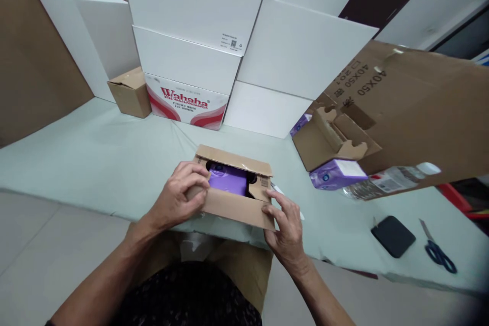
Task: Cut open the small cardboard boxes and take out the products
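Observation:
In front of me on the table stands a small brown cardboard box (237,205), its long flaps raised at front and back. Inside it lies a purple package (229,181), partly covered by the flaps. My left hand (187,191) has its fingers curled over the box's left end, with the thumb at the front. At the opposite end, my right hand (284,216) grips the right end and the front flap's corner between fingers and thumb. A thin white item, half hidden, shows on the table behind my right hand.
A Wahaha carton (187,102) and white panels stand at the back, beside a small closed brown box (132,94). To the right are an open cardboard box (317,140), a purple box (336,174), a water bottle (393,181), a black pouch (393,237) and scissors (437,252).

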`<state>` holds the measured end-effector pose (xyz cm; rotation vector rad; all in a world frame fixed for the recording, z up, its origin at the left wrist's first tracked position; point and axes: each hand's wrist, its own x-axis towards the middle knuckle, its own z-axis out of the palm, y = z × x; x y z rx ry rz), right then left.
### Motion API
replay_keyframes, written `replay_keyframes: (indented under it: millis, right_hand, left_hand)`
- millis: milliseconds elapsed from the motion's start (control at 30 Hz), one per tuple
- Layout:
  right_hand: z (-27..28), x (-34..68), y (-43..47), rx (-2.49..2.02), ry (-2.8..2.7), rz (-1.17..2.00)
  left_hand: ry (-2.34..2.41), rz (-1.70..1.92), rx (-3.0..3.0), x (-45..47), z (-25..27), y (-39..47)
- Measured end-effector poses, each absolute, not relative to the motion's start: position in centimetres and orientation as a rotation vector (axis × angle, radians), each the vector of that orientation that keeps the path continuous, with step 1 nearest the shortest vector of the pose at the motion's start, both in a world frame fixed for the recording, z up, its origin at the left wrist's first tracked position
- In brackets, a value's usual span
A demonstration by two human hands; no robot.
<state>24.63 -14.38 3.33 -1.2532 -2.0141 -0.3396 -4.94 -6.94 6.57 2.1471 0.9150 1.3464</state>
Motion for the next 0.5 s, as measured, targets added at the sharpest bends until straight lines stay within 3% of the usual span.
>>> replay_keyframes:
  millis: [300, 500]
  right_hand:
    - [10.5, 28.6, -15.2, -1.330, -2.295, 0.394]
    - [10.5, 25.3, -11.4, -1.487, -2.405, 0.043]
  left_hand:
    - [0.912, 1.304, 2.324, -4.3, 5.3, -6.9]
    - [0.889, 1.291, 2.394, -4.1, 5.2, -6.7]
